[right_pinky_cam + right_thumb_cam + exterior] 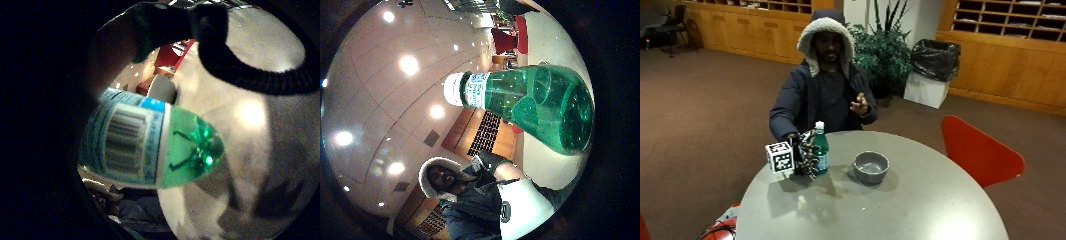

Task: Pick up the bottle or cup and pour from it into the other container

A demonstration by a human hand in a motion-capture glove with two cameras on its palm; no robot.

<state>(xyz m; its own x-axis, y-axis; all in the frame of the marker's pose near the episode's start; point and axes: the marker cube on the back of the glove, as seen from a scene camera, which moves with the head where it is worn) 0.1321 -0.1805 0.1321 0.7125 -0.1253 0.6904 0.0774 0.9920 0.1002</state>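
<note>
A green plastic bottle [820, 152] with a white cap and a blue-white label stands upright near the left side of the round grey table [906, 215]. My gloved right hand [804, 157] grips its body from the left, fingers curled round it. I cannot tell whether its base touches the table. The bottle [150, 145] fills the little finger side palm view, label and green base showing. In the thumb side palm view the bottle [535, 105] shows its cap on. A grey metal cup [871, 167] sits on the table just right of the bottle, apart from it.
The person's bare hand [859, 105] is raised in front of the chest, touching nothing. A red chair [976, 150] stands at the table's right edge. Something red and black [723, 227] lies low beside the table's left edge.
</note>
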